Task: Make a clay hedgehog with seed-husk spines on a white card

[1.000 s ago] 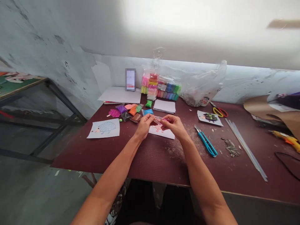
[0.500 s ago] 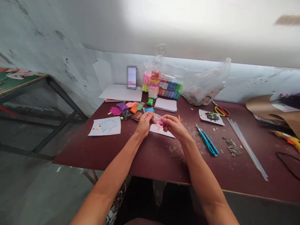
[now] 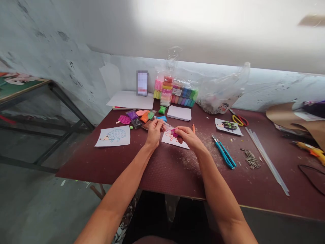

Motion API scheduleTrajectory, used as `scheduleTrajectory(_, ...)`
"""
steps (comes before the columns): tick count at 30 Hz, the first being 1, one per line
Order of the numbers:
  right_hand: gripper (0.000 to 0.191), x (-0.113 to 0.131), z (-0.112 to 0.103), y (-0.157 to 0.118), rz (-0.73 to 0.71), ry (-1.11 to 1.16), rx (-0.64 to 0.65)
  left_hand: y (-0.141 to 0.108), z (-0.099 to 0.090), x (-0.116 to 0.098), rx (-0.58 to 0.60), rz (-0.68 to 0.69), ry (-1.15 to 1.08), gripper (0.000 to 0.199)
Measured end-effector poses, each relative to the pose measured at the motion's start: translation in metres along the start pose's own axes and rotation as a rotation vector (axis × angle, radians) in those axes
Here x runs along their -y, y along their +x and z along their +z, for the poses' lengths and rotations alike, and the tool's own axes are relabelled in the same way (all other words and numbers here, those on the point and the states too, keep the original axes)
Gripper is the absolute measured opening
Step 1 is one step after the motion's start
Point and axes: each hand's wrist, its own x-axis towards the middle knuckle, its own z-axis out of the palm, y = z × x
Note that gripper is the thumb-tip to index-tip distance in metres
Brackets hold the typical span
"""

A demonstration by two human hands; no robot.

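Note:
My left hand [image 3: 153, 134] pinches a small clear plastic bag [image 3: 167, 126], held just above the table. My right hand [image 3: 189, 137] is closed on a piece of magenta modelling clay [image 3: 174, 131] at the bag's right side; whether the clay is fully out of the bag is hard to make out. Under both hands lies a paper with a red drawing [image 3: 179, 143], partly covered. Small bags of clay, among them a blue one [image 3: 161, 118] and an orange one [image 3: 144, 117], lie just beyond my left hand.
A blue hedgehog drawing [image 3: 116, 135] lies to the left. On the right are a turquoise utility knife [image 3: 225, 155], seeds or small sticks [image 3: 251, 159], glue sticks [image 3: 267, 161], scissors [image 3: 238, 120] and a yellow glue gun [image 3: 311, 149]. Bagged clay packs [image 3: 184, 96] stand by the wall.
My right hand has drawn slightly away from my left, and more of the magenta clay shows at its fingertips. The bag stretches between the hands.

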Motion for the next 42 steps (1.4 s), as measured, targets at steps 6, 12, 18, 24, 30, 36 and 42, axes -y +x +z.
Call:
scheduleTrajectory(6, 0.026, -0.001, 0.001, 0.0, -0.017, 0.003, -0.027, 0.0, 0.0, 0.003, 0.006, 0.08, 0.035, 0.037)
scheduleTrajectory(12, 0.038, 0.002, 0.004, -0.002, -0.038, -0.045, -0.023, 0.0, -0.002, -0.001, 0.099, 0.027, 0.018, 0.038)
scheduleTrajectory(18, 0.048, 0.0, 0.005, -0.001, -0.095, -0.161, -0.063, 0.003, -0.008, 0.0, 0.115, 0.019, 0.079, 0.036)
scheduleTrajectory(24, 0.049, 0.0, -0.001, -0.001, -0.088, -0.111, -0.069, 0.002, -0.008, 0.003, 0.138, 0.01, 0.124, 0.033)
scheduleTrajectory(30, 0.054, 0.002, -0.004, -0.002, -0.073, -0.028, -0.019, 0.003, -0.009, 0.004, 0.087, 0.117, 0.174, 0.028)
scheduleTrajectory(36, 0.063, -0.003, -0.01, 0.001, -0.084, -0.058, -0.152, 0.0, -0.011, 0.002, 0.079, 0.162, 0.293, 0.026)
scheduleTrajectory(42, 0.063, -0.008, 0.005, 0.001, -0.109, -0.427, -0.191, -0.006, -0.009, 0.004, 0.093, 0.257, 0.464, 0.022)
